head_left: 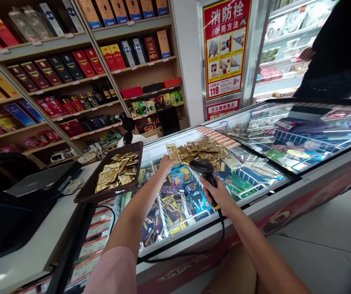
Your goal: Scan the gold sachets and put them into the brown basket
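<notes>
Pinches a gold packet (172, 152) by its near edge with the left hand (166, 162), nearly closed on it, at the left end of a pile (206, 149) of like packets on top of the freezer (322, 173). Grips a black scanner (202, 166) in the right hand (218, 192), wrapped round the handle, with the scanner's head just beside the pile. Trails a black cable (223, 228) from the handle, down and leftward along the freezer's front. Looks down through glass on bagged goods (197, 197). Has a brown basket (86, 191) to the left, holding more gold packets (111, 173), beside a pale counter (28, 265) bearing dark machines (4, 220) too dim to name. Faces shelves (62, 40) of boxes and bottles beyond, with a person (129, 132) low before them, a red poster (226, 49) farther right, and another person (331, 53) in dark clothes at upper right.
</notes>
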`<state>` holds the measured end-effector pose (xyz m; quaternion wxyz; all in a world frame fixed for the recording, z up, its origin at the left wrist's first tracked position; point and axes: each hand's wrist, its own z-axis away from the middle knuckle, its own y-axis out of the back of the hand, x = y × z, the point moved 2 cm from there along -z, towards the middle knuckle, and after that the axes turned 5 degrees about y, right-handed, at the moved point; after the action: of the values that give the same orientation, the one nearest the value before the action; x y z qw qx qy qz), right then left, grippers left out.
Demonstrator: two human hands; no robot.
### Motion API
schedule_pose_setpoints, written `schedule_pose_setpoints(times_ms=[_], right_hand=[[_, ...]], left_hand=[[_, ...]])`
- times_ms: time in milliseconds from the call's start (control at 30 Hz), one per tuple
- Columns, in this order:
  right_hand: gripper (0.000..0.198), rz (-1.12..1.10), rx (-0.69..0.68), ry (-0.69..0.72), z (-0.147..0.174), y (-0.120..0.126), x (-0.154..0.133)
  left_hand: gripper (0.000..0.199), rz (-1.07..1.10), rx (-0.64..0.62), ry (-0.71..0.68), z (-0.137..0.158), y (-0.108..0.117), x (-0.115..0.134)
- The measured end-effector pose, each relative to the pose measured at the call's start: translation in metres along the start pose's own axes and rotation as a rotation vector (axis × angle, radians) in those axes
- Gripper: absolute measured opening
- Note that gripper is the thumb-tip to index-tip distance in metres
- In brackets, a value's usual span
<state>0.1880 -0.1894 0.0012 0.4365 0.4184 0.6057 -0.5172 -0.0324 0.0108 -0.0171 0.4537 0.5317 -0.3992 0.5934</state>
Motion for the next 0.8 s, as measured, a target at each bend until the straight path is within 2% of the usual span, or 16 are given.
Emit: schedule_pose_setpoints(times_ms=[167,333,500,800], right_hand=[[0.05,0.022,-0.03,-0.026,0.011,-0.02,-0.006],[0.048,-0.006,-0.068,-0.031,0.023,-0.04,-0.009],[0.046,-0.063,-0.105,-0.028,0.034,-0.057,-0.009],[0.053,-0.272,-0.057,-0.134,0.059,-0.091,-0.015]], left_hand=[[0.041,0.173,0.04,0.045,0.035,0.031,-0.002],[0.026,0.293,0.017,0.064,0.068,0.049,-0.007],[0.021,0.335,0.024,0.066,0.082,0.056,-0.014],[0.03,0.275,0.049,0.016,0.091,0.056,-0.028]])
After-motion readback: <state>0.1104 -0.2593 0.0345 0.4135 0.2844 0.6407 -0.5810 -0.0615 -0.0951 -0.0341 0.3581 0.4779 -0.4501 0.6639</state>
